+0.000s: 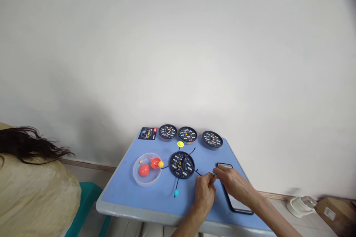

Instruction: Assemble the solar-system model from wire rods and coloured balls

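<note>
My left hand [205, 192] pinches a rod [198, 172], right hand [232, 181] a teal bead [214, 174]; leftward, balls [176, 193] sit mounted, red pieces [144, 170] loose.

The left hand [205, 189] and right hand [230, 180] sit close together, fingers [220, 170] pinched, bare forearms [274, 210] angled toward each other.

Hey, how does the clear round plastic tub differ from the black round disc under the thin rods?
The clear round plastic tub is see-through; the black round printed disc is dark and patterned. The tub holds rounded red pieces; the disc has thin black rods above it. The tub also looks wider than the disc. Both are round and rest on the blue table.
</note>
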A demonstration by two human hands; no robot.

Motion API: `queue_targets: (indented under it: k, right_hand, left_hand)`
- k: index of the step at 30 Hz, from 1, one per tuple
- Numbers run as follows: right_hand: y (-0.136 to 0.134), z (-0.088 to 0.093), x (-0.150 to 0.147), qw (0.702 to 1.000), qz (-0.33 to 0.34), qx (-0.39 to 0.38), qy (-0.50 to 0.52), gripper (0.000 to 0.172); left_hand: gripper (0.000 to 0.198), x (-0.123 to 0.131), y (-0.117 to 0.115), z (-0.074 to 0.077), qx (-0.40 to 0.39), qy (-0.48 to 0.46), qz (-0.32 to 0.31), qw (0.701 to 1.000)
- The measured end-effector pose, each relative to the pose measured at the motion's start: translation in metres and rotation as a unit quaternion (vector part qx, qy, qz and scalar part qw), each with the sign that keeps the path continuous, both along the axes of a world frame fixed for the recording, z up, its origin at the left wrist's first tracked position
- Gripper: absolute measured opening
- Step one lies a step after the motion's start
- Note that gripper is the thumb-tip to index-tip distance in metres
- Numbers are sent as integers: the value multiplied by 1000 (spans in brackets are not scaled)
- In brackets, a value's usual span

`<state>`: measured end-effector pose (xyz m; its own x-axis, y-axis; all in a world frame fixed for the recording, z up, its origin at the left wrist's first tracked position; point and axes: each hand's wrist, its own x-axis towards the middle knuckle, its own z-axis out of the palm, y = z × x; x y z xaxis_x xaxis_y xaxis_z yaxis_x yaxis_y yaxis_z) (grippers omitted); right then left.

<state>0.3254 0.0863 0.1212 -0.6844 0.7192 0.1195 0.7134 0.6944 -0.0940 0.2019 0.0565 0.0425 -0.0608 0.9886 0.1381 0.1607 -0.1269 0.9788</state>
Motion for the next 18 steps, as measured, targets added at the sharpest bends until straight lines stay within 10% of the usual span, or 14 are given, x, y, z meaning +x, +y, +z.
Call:
queue_targets:
  k: [18]
  right_hand:
    - [-7,3,-7,985,-23,129,-116,33]
  left_hand:
    - [33,-1,-7,3,-21,-14,12,1000]
